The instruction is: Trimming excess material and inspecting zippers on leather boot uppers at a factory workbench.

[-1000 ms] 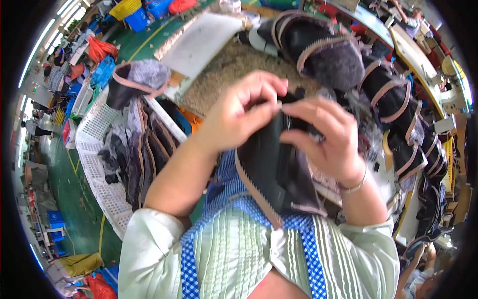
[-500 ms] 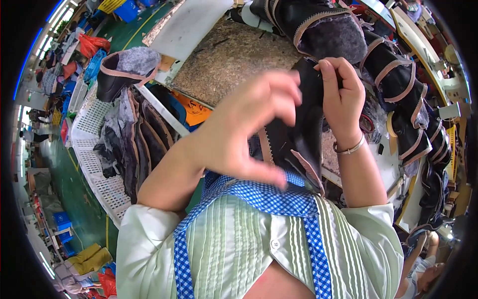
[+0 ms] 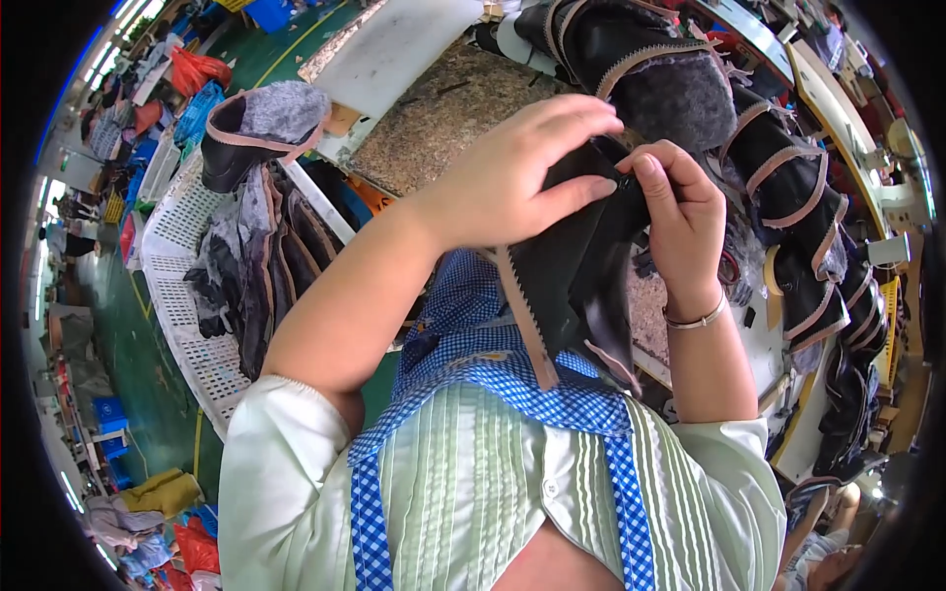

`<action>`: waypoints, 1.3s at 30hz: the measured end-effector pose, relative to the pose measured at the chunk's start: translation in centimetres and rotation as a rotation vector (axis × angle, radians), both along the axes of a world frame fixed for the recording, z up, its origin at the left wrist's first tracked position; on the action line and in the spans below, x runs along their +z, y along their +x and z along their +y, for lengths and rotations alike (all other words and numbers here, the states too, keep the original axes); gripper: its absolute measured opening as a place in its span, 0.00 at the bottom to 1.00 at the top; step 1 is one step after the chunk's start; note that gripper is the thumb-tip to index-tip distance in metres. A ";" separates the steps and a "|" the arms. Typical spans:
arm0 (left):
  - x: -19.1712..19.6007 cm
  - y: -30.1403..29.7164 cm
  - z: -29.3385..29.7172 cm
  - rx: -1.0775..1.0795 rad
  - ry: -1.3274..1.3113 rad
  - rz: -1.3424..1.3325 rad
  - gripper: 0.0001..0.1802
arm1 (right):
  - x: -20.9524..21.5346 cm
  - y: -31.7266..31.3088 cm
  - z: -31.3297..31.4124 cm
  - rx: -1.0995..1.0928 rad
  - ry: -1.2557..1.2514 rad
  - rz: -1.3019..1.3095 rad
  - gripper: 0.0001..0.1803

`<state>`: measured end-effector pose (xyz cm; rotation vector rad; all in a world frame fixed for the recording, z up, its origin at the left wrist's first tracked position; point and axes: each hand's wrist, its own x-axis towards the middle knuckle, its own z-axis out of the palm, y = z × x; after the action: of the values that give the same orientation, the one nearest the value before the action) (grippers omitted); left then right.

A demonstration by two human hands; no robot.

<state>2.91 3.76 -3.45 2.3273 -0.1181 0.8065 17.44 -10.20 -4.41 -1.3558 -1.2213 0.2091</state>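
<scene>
The bench [image 3: 434,138] has a rough, speckled, worn top. On the wearer's side of it, the black boot upper [image 3: 547,271] looks like smooth leather, faintly glossy, with matt pinkish toothed tape [image 3: 525,310]. Right of the bench, a grey lining [image 3: 685,98] looks furry and dull; left of it, the basket [image 3: 177,286] is perforated white plastic.

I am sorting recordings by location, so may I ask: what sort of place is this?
Probably a footwear workshop: a crate holds fur-lined pieces, black uppers line the right side, and the right hand pinches a black piece.
</scene>
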 end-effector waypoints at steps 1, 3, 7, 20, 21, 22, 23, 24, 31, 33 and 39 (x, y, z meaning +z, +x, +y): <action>0.2 0.8 0.4 -0.009 0.082 0.057 0.19 | 0.5 -0.1 0.1 0.043 -0.001 0.112 0.06; 0.9 1.5 0.6 -0.179 -0.544 0.351 0.14 | 1.3 0.1 0.1 0.093 -0.026 0.330 0.06; 1.0 1.6 0.2 -0.339 -0.965 0.332 0.09 | 2.9 0.0 -0.6 0.081 -0.057 0.113 0.04; -4.4 2.5 -1.0 -0.198 -0.805 0.423 0.07 | -0.9 0.0 -1.9 -0.146 0.103 -0.682 0.09; -4.3 2.6 -1.1 -0.201 -0.804 0.423 0.07 | -1.4 -0.1 -2.0 -0.149 0.102 -0.684 0.09; -4.1 2.6 -1.2 -0.187 -0.914 0.420 0.06 | -1.8 -0.4 -2.1 -0.168 0.057 -0.504 0.09; -4.0 2.7 -1.3 -0.172 -1.024 0.415 0.06 | -2.0 -0.6 -2.3 -0.186 0.012 -0.324 0.09; -4.1 2.9 -1.4 -0.139 -1.101 0.422 0.06 | -1.9 -0.6 -2.4 -0.235 0.022 -0.468 0.08; -5.4 5.2 0.1 0.077 -0.760 0.445 0.06 | -2.7 -1.9 -4.0 -0.114 0.067 -0.648 0.09; -6.5 5.8 1.7 0.020 -0.614 0.428 0.09 | -3.3 -3.5 -4.4 -0.045 0.055 -0.603 0.09; -9.6 5.7 1.7 0.180 0.136 0.303 0.09 | -6.6 -3.4 -3.9 0.014 -0.256 -0.223 0.05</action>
<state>8.63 5.48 -13.01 2.5868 0.1754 0.5344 14.07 -14.13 -11.02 -1.6257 -1.4268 0.2355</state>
